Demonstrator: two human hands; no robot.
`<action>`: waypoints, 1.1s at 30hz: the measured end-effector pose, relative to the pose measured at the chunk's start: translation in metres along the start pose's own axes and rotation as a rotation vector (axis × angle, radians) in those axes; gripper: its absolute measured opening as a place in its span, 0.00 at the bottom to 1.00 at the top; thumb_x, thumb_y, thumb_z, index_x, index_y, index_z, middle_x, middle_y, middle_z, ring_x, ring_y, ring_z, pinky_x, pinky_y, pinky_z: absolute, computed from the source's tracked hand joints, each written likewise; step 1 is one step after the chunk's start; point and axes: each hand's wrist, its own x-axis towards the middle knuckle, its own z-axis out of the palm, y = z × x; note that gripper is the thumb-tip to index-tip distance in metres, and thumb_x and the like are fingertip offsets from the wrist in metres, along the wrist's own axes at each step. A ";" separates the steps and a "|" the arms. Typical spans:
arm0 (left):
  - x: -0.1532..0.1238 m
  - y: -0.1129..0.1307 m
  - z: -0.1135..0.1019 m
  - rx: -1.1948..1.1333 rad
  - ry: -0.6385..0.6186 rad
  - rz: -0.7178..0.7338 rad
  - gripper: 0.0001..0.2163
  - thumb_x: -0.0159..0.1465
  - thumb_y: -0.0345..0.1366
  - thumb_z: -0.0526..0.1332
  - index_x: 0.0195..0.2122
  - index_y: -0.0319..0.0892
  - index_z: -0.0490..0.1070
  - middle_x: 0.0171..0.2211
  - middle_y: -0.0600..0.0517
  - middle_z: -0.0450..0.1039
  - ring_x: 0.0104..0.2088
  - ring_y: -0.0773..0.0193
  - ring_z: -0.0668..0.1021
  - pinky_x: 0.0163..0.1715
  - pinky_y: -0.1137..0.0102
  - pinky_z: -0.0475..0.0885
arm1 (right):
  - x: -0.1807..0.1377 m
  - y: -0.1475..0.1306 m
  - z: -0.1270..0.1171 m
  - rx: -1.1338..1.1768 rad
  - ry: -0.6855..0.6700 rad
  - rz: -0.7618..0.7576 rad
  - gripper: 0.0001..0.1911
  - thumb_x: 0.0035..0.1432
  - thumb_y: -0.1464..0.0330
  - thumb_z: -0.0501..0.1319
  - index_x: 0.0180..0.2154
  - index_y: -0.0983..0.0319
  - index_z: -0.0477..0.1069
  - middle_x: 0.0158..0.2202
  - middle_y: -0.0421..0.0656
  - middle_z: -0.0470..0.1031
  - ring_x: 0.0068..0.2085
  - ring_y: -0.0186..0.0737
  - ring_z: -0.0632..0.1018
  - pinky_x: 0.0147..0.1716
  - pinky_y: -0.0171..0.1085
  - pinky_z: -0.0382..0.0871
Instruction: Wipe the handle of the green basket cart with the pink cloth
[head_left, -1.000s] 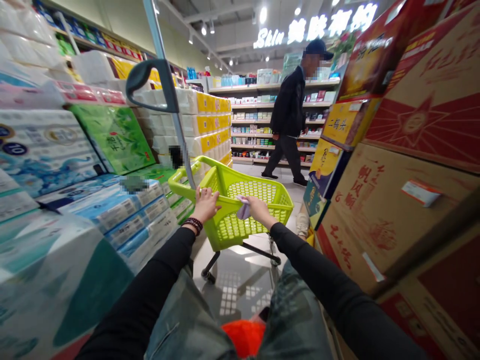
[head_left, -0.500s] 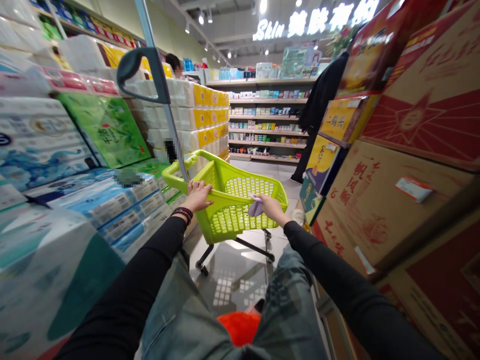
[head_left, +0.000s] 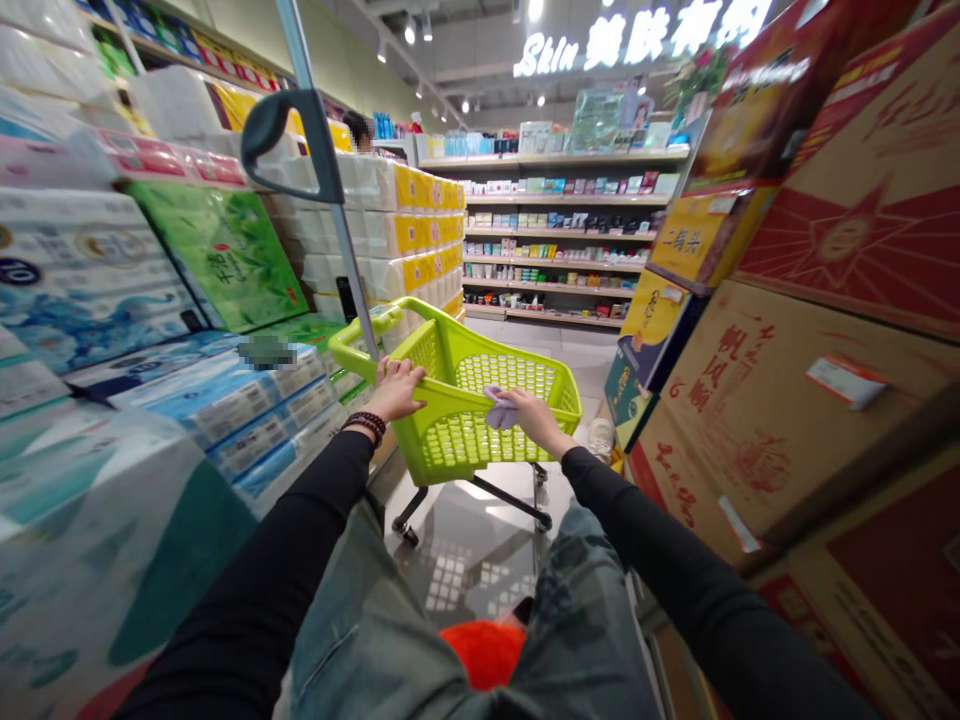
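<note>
A lime-green plastic shopping cart (head_left: pixel 442 437) stands in front of me, its long side facing me. My left hand (head_left: pixel 397 388) is closed over the top rim near the handle end, with a dark bead bracelet at the wrist. My right hand (head_left: pixel 536 418) pinches a light purple cloth (head_left: pixel 501 410) against the cart's near rim, towards the other end. Part of the cloth is hidden behind the fingers. The cart's basket shows no goods in the part I can see. A metal pole with a grey loop handle (head_left: pixel 326 150) rises beside the cart's handle end.
Stacked tissue packs (head_left: pixel 225 255) crowd the left side, with yellow-and-white packs (head_left: pixel 409 230) behind. Cardboard cartons (head_left: pixel 757 400) line the right. Shelves of small goods (head_left: pixel 555 205) stand at the back. A shoe (head_left: pixel 601 438) shows beside the cartons, and an orange-red thing (head_left: pixel 484 650) lies between my legs.
My right hand and the cloth have slid a little left along the cart's rim. A person in dark clothes at the right has gone from view. My left hand keeps its place.
</note>
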 end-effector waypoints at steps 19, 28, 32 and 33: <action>-0.001 0.015 -0.002 0.063 -0.016 -0.037 0.29 0.59 0.52 0.68 0.58 0.43 0.72 0.59 0.37 0.69 0.65 0.36 0.65 0.72 0.42 0.38 | 0.030 -0.066 0.050 0.002 0.173 -0.090 0.24 0.70 0.71 0.58 0.66 0.58 0.69 0.57 0.51 0.76 0.56 0.49 0.75 0.60 0.45 0.66; -0.004 0.002 -0.003 -0.004 -0.023 0.012 0.27 0.59 0.49 0.68 0.57 0.44 0.73 0.58 0.40 0.69 0.64 0.40 0.66 0.72 0.44 0.41 | 0.005 -0.009 0.033 -0.116 0.139 -0.144 0.24 0.71 0.78 0.55 0.63 0.56 0.73 0.55 0.48 0.80 0.54 0.47 0.78 0.54 0.41 0.67; -0.001 0.007 -0.002 0.040 -0.017 -0.020 0.27 0.59 0.50 0.69 0.57 0.43 0.73 0.58 0.38 0.69 0.64 0.38 0.66 0.72 0.42 0.39 | -0.006 0.006 0.028 -0.100 0.187 -0.100 0.25 0.69 0.79 0.55 0.62 0.56 0.75 0.57 0.47 0.80 0.55 0.48 0.78 0.55 0.42 0.68; 0.000 0.011 -0.002 0.045 -0.016 -0.029 0.28 0.58 0.51 0.69 0.56 0.43 0.73 0.58 0.38 0.69 0.64 0.37 0.66 0.71 0.41 0.39 | 0.000 -0.002 0.031 -0.080 0.188 -0.096 0.26 0.69 0.80 0.55 0.62 0.56 0.74 0.57 0.47 0.80 0.55 0.47 0.79 0.55 0.42 0.68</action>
